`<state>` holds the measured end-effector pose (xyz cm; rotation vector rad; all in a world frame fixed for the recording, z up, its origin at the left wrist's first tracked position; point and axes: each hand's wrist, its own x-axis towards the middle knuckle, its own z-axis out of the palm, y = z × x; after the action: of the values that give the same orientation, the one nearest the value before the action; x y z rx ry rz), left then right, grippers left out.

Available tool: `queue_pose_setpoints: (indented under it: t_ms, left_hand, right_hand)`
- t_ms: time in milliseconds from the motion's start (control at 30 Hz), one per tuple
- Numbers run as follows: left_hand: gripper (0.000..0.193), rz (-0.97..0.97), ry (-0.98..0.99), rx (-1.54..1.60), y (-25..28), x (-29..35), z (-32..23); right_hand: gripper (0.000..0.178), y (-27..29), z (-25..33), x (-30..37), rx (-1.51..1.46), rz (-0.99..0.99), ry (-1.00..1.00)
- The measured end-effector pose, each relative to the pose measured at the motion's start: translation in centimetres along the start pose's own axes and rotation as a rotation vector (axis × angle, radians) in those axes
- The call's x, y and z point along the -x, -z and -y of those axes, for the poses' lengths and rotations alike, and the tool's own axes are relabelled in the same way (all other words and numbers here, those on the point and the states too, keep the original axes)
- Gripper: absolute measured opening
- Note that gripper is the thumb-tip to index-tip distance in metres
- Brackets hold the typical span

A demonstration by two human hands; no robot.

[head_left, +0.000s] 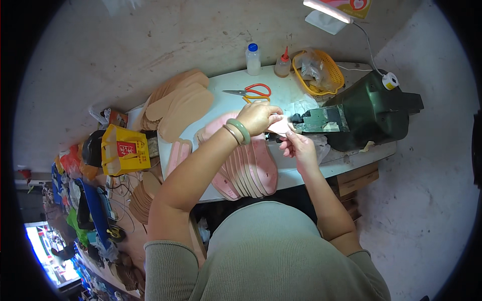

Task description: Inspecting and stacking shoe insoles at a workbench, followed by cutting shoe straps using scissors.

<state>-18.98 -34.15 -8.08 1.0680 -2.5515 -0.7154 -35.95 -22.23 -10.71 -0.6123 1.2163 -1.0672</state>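
Between my two hands is a pale pink insole point(280, 127), held up against the working end of a dark green machine point(376, 115) that looks like a sewing machine. My left hand point(256, 119), with a jade-green bangle and a second bracelet on its wrist, pinches the insole from the left, fingers closed. From the right, my right hand point(299, 149) grips the near edge between thumb and fingers. Much of the held piece is covered by my hands. Just left of and below them lies a fanned row of pink insoles point(251, 170), partly under my left forearm.
Scissors point(256, 91) with red and orange handles lie beyond my left hand. Farther back stand a blue-capped bottle point(253, 60), a red-tipped bottle point(282, 66) and a yellow basket point(321, 75). Tan insoles point(183, 110) pile at left, near a yellow bag point(124, 150). A lamp point(329, 11) shines above.
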Motion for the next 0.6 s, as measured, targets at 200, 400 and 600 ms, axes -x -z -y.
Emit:
queue_pose_setpoints:
  t_ms: [200,400,600]
  left_hand:
    - [0.032,-0.044,0.369,0.196,-1.2,1.9,-3.1]
    - [0.042,-0.134,0.474,0.231,-2.2,2.3,-5.0]
    - [0.040,-0.265,0.476,0.241,-2.6,1.0,-4.7]
  right_hand:
    - [0.029,0.4,-2.1,3.1,0.067,0.089,0.026]
    - [0.026,1.6,-5.4,7.3,0.013,0.226,-0.020]
    - [0.020,2.7,-3.2,6.9,-0.021,0.086,0.033]
